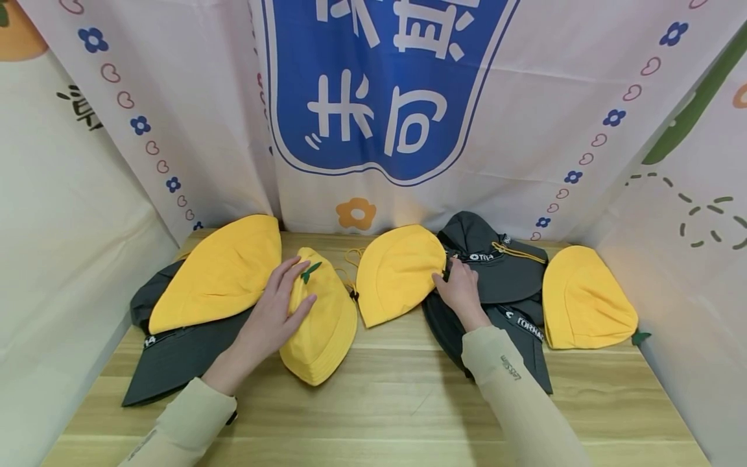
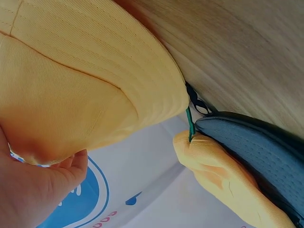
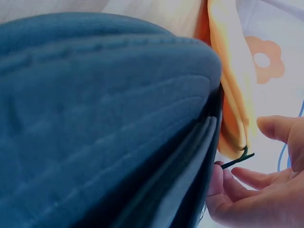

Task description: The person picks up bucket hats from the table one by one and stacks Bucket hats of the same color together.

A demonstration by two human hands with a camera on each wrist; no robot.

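A yellow bucket hat (image 1: 327, 324) with a green leaf on its crown tilts up off the wooden table under my left hand (image 1: 280, 308). That hand grips the crown between thumb and fingers; the left wrist view shows the fingers (image 2: 71, 168) bent at the crown's lower edge. My right hand (image 1: 461, 288) reaches between another yellow hat (image 1: 399, 272) and a dark grey cap (image 1: 496, 275). Its thumb stands apart from its fingers in the right wrist view, where the fingertips (image 3: 216, 180) are by the cap's edge and the yellow hat's green leaf (image 3: 240, 160).
On the left, a large yellow hat (image 1: 222, 272) lies over a dark cap (image 1: 181, 363). A second dark cap (image 1: 522, 331) lies beneath the right-hand one. One more yellow hat (image 1: 586, 301) rests at the far right. Printed cloth (image 1: 222, 97) hangs behind the table (image 1: 379, 415).
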